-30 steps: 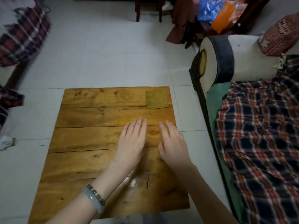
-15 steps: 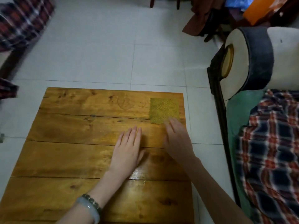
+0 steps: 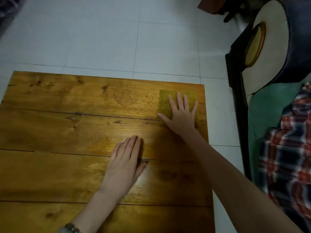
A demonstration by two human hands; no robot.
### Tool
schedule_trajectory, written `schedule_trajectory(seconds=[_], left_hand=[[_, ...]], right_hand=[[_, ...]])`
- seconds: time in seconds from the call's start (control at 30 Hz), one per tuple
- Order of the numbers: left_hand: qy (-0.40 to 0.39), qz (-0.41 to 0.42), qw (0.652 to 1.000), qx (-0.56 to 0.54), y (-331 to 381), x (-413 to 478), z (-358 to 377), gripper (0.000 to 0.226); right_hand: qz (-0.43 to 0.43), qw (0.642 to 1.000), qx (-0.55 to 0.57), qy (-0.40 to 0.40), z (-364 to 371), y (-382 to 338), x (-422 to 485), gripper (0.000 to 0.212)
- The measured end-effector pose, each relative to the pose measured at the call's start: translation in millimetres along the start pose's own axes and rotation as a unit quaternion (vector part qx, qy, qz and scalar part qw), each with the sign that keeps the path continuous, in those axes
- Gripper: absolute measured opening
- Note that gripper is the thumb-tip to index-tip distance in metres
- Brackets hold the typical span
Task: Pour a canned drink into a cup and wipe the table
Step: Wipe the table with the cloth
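R grip (image 3: 180,115) spread flat on yellow cloth (image 3: 164,100) at far-right corner of surface (image 3: 50,132), prob. pinning it for wiping. L grip (image 3: 125,163) flat, fingers together, bracing on wood. No can or cup in view.

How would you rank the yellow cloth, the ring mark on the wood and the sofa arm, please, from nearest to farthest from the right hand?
1. Yellow cloth: under the right hand, at the table's far right corner.
2. Ring mark: on the wood, to the hand's left.
3. Sofa arm: off the table, farther right.
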State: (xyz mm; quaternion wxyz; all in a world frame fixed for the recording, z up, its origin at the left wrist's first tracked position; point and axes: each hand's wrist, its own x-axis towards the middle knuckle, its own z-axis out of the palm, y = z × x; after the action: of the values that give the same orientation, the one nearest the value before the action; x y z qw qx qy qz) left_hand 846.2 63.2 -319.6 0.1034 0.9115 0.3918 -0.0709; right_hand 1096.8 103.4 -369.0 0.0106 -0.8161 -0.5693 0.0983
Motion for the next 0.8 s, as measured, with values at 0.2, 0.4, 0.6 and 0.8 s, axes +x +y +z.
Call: schedule_trajectory(seconds=[0.2,0.4,0.6,0.8], left_hand=[[0.018,-0.014,1.000,-0.017,-4,2,-2,0.069],[0.012,-0.030,0.999,-0.011,-7,-9,1,0.068],[-0.021,-0.068,0.997,-0.018,-12,-44,10,0.070],[-0.042,-0.066,0.997,-0.008,-19,-102,17,0.072]], right_hand=[[0.024,0.999,-0.033,0.003,7,-3,8,0.075],[0.015,1.000,0.022,0.010,2,-1,7,0.054],[0.041,0.961,0.269,-0.053,-18,-4,-28,0.052],[-0.083,0.956,0.254,-0.118,-15,-9,-102,0.046]])
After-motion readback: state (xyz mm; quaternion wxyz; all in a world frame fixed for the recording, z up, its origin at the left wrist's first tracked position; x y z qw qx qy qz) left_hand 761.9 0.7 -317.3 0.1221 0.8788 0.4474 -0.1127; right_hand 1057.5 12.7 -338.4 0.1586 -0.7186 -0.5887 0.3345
